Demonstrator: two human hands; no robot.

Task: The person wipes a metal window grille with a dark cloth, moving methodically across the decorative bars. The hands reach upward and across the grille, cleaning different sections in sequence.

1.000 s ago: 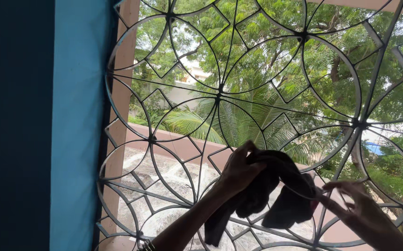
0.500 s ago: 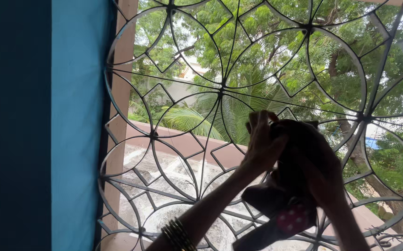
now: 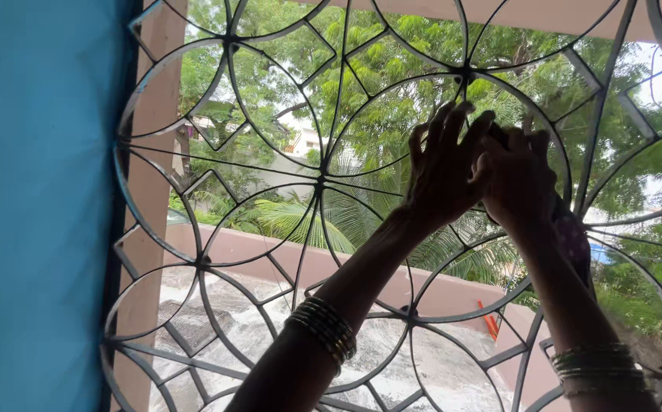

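Against the upper right part of the metal window grille (image 3: 224, 229), both hands are raised side by side and touching. The left hand (image 3: 445, 172) has its fingers spread upward over a curved bar; the right hand (image 3: 518, 179) is curled around a dark cloth (image 3: 571, 236), which hangs just behind its wrist. Whether the left grip holds the cloth too, I cannot tell. Bangles (image 3: 323, 328) ring both wrists.

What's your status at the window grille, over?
Left hand and right hand raised together at the metal grille. Dark cloth hangs behind the right wrist; grip unclear. Nothing blocking.
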